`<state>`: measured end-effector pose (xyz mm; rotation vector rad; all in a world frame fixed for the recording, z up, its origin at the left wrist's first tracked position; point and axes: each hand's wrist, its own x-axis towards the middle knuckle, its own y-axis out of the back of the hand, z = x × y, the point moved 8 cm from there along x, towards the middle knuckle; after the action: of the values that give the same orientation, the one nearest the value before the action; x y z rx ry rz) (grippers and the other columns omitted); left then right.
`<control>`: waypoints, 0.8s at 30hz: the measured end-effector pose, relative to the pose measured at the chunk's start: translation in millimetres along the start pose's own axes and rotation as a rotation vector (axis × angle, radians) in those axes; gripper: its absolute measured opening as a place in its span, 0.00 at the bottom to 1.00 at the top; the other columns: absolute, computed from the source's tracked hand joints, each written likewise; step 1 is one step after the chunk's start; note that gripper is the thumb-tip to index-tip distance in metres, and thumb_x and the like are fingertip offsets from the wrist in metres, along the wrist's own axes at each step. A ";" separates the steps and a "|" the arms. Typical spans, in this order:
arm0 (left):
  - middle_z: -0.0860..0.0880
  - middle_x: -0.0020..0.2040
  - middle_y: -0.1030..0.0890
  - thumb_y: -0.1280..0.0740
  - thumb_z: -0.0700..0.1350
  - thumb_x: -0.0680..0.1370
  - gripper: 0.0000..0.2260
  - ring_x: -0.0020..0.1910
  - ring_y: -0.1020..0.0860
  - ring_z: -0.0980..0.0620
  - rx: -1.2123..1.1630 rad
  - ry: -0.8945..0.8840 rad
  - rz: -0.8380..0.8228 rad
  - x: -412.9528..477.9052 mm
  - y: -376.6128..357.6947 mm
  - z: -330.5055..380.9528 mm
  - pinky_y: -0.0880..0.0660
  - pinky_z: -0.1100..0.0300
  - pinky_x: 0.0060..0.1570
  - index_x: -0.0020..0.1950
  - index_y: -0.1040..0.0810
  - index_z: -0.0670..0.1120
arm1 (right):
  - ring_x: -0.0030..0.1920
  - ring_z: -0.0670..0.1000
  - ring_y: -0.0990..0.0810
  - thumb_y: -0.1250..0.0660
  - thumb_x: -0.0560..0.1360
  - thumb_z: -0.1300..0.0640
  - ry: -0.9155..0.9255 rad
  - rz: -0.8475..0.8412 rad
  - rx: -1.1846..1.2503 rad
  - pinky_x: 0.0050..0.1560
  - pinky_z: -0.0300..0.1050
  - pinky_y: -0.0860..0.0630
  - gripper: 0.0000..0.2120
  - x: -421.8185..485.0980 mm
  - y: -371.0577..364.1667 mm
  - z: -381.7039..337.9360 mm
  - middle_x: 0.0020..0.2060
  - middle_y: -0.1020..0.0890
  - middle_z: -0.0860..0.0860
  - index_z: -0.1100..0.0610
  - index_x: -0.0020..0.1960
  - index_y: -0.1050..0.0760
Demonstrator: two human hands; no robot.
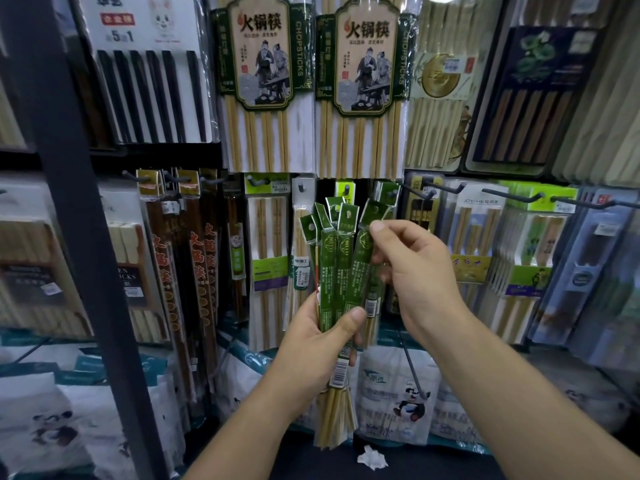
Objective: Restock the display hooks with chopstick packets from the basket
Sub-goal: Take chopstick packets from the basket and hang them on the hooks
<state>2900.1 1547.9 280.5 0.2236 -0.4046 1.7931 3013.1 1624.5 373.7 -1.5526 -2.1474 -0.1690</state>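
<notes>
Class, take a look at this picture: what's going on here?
A person stands at a shop wall of hanging chopsticks. The left hand grips a bunch of green packets around its middle, upright before the display. The right hand pinches the top of the rightmost packet in the bunch. None of these is on the display hooks yet. No basket is in view.

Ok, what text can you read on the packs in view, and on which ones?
"火锅筷", "CHOPSTICKS": beige-labelled pack, top centre, and its twin beside it.
"5", "1": white pack, top left.
"JOY·HER": pale pack, right.
Green packets in the left hand: print too small to read.
</notes>
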 end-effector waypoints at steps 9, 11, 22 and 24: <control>0.60 0.42 0.16 0.31 0.77 0.65 0.23 0.41 0.19 0.61 0.068 0.026 0.113 1.0 12.7 -3.0 0.24 0.69 0.37 0.48 0.19 0.62 | 0.31 0.43 0.30 0.33 0.82 0.55 -0.004 0.143 -0.050 0.34 0.38 0.31 0.14 22.5 19.4 -9.9 0.28 0.27 0.44 0.50 0.38 0.20; 0.54 0.37 0.22 0.27 0.74 0.64 0.32 0.34 0.25 0.56 -0.014 0.044 0.098 2.0 12.3 -6.7 0.27 0.62 0.30 0.50 0.23 0.49 | 0.30 0.44 0.32 0.34 0.82 0.53 0.009 0.146 -0.100 0.33 0.38 0.32 0.14 27.1 19.8 -10.0 0.28 0.30 0.46 0.51 0.37 0.21; 0.51 0.35 0.25 0.26 0.72 0.65 0.34 0.29 0.29 0.54 -0.045 0.043 0.060 3.6 9.2 -6.6 0.30 0.62 0.27 0.50 0.27 0.44 | 0.28 0.46 0.36 0.33 0.81 0.55 0.052 0.202 -0.172 0.40 0.33 0.28 0.15 40.3 23.2 -3.5 0.28 0.34 0.50 0.63 0.40 0.24; 0.51 0.36 0.25 0.26 0.72 0.66 0.33 0.29 0.31 0.55 -0.084 0.051 0.055 3.3 7.5 -7.2 0.31 0.62 0.26 0.51 0.27 0.44 | 0.28 0.45 0.36 0.33 0.80 0.56 0.048 0.230 -0.181 0.44 0.28 0.26 0.16 43.6 25.4 -0.1 0.25 0.35 0.46 0.67 0.40 0.25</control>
<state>2892.4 1552.0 273.9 0.1091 -0.4524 1.8278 3026.1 1670.8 388.8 -1.8643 -1.9434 -0.3271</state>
